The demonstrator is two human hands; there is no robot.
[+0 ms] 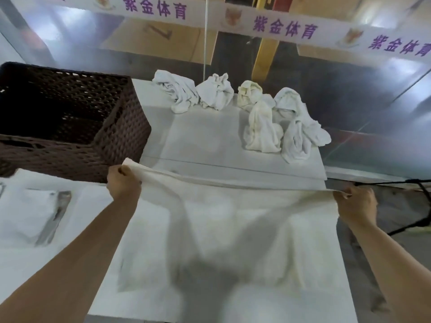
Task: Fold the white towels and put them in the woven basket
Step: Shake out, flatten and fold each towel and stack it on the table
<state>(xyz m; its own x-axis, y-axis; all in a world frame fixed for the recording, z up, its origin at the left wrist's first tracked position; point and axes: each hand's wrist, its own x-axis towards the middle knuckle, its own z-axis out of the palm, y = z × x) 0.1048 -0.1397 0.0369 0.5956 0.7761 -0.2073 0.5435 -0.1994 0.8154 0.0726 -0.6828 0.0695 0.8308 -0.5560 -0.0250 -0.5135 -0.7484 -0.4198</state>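
Observation:
A white towel (235,220) is stretched flat between my hands above the white table (205,141), its lower part hanging blurred toward me. My left hand (123,181) is shut on its left top corner. My right hand (356,202) is shut on its right top corner. The dark brown woven basket (112,136) stands at the left of the table, just beyond my left hand, and looks empty inside. Several crumpled white towels (263,127) lie bunched at the far side of the table.
A white banner with purple characters (284,26) runs across the top. A thin white cord (205,38) hangs down behind the towels. A black cable (396,183) runs past the table's right edge. Folded white cloth (30,210) lies at the near left.

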